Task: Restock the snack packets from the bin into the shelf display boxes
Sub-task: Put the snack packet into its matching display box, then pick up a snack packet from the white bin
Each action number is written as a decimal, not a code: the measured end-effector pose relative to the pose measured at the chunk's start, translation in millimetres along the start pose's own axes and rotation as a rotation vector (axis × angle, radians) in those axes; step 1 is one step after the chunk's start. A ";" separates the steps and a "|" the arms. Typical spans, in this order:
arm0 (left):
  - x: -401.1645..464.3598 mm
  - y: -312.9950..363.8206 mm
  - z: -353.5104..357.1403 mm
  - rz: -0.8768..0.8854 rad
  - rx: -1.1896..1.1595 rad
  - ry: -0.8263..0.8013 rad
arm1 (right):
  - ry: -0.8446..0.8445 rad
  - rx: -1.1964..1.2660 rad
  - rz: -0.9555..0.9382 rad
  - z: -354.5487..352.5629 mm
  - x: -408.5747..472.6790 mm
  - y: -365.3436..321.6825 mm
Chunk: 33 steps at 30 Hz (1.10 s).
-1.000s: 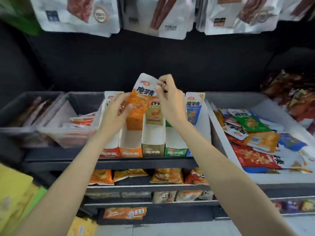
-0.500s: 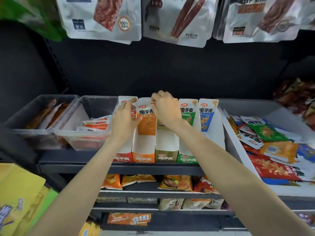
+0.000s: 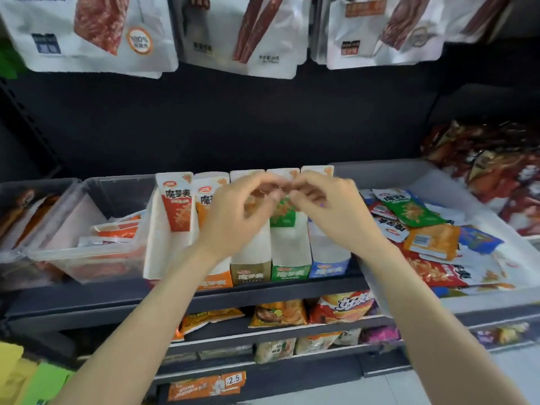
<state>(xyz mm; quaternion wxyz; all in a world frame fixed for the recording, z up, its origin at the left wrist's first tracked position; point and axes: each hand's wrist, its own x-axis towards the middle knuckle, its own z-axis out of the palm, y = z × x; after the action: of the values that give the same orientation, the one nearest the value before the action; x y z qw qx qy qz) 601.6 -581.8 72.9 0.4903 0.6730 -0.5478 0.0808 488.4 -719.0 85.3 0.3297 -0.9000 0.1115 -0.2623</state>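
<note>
Five upright display boxes stand side by side on the shelf: red (image 3: 175,206), orange (image 3: 206,200), brown (image 3: 247,271), green (image 3: 289,270) and blue (image 3: 328,267). My left hand (image 3: 236,217) is curled in front of the brown box's top flap. My right hand (image 3: 330,211) is curled at the green box's top flap, and the fingertips of both hands nearly meet there. Motion blur hides whether either hand pinches a flap or a packet. The grey bin (image 3: 423,176) to the right holds several loose snack packets, among them a green one (image 3: 409,209).
Two clear tubs (image 3: 87,258) with flat packets sit left of the boxes. Large white pouches (image 3: 239,33) hang overhead. Lower shelves carry chip bags (image 3: 339,308) and a price tag (image 3: 233,379). Dark red packets (image 3: 496,171) pile at the far right.
The orange packet went down into the orange box and was let go. Both hands then shifted right, from the orange box to the brown and green box tops.
</note>
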 end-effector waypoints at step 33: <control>99.7 15.5 237.1 -0.345 0.021 -0.699 | -0.039 -0.215 0.272 -144.7 -107.3 152.2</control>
<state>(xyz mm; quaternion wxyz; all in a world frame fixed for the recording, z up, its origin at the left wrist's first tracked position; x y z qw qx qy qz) 525.9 -823.6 26.1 0.2735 0.7471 -0.5598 -0.2315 315.4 -871.6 36.7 0.2659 -0.9118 0.2531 -0.1842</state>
